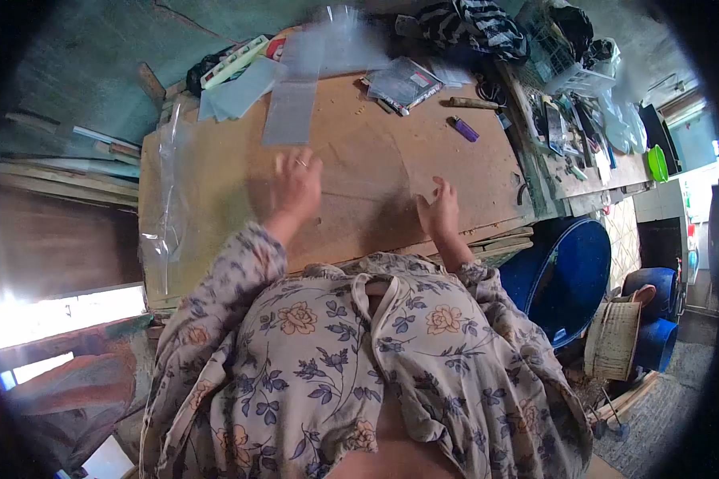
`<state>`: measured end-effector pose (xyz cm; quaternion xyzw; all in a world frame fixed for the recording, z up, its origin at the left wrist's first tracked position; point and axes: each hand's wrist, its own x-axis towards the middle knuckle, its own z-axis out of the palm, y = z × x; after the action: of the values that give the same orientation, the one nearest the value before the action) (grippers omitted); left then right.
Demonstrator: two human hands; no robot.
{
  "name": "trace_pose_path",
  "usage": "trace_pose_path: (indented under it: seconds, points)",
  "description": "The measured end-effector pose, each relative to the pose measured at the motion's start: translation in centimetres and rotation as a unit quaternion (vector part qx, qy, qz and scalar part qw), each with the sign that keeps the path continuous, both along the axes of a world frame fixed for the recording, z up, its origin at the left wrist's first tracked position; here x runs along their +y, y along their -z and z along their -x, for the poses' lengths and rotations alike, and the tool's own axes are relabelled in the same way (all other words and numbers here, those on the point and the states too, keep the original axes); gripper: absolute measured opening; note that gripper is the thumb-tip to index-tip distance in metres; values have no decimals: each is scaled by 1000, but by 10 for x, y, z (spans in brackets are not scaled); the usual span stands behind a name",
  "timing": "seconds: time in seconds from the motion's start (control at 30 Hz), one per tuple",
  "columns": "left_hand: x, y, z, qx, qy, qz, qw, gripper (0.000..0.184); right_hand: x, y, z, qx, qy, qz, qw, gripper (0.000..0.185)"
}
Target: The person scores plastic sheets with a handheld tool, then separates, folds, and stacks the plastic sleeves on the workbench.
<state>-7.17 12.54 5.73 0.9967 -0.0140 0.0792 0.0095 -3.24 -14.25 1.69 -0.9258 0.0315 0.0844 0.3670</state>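
My left hand (295, 190), a ring on one finger, is over the brown board (487, 180), its fingers slightly bent and apart, a little blurred. Just beyond its fingertips lies a long translucent plastic strip (291, 116). My right hand (441, 211) hovers near the board's front edge with thumb and fingers spread and nothing in them. Between the two hands a faint curved outline shows on the board; whether it is a clear sheet or a mark I cannot tell. Left of my left hand, a crinkled clear plastic strip (168, 176) runs down the board's side.
At the back lie translucent sheets (244, 89), a plastic packet (405, 84), a wooden-handled tool (473, 103) and a purple lighter (462, 129). A cluttered side bench (603, 180) stands right, above a blue barrel (571, 275). Stacked boards (64, 180) are at left.
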Motion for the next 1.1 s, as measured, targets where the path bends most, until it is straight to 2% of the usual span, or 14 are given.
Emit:
trace_pose_path:
  seconds: [0.03, 0.07, 0.1, 0.13, 0.17, 0.2, 0.27, 0.3, 0.37, 0.57, 0.73, 1.1]
  points:
    - [-15, 9, 13, 29, 5, -48, 998, 40, -2, -3, -3, -92, -21, 35, 995, 44]
    - [-29, 17, 25, 30, 4, -46, 998, 40, -2, -5, -6, -181, -43, 70, 980, 45]
    - [-41, 23, 38, 56, -19, 19, 998, 50, 2, -9, -10, -178, -46, 71, 980, 45]
    - [-46, 30, 45, 81, -43, 83, 992, 62, 10, -13, -19, -215, -145, 73, 963, 46]
    - [-43, 38, 48, 83, -46, 83, 992, 62, 20, -13, -26, -250, -243, 73, 934, 48]
    - [-38, 46, 50, 99, -67, 87, 989, 66, 34, -10, -29, -249, -246, 71, 934, 48]
    - [-25, 55, 55, 108, -97, 73, 987, 67, 59, 1, -30, -279, -364, 143, 877, 54]
    - [-17, 53, 56, 109, -100, 72, 986, 67, 62, 6, -30, -279, -366, 141, 876, 54]
    - [1, 47, 58, 111, -59, 56, 990, 66, 66, 15, -27, -196, -375, 144, 895, 57]
    - [30, 47, 61, 122, 4, 38, 992, 64, 44, 22, -2, -173, -274, 202, 924, 63]
    - [34, 43, 52, 130, 53, 27, 990, 61, 34, 16, 8, -111, -261, 228, 932, 65]
    - [55, 40, 56, 122, 58, 24, 991, 62, 15, 11, -9, -119, -272, 226, 928, 60]
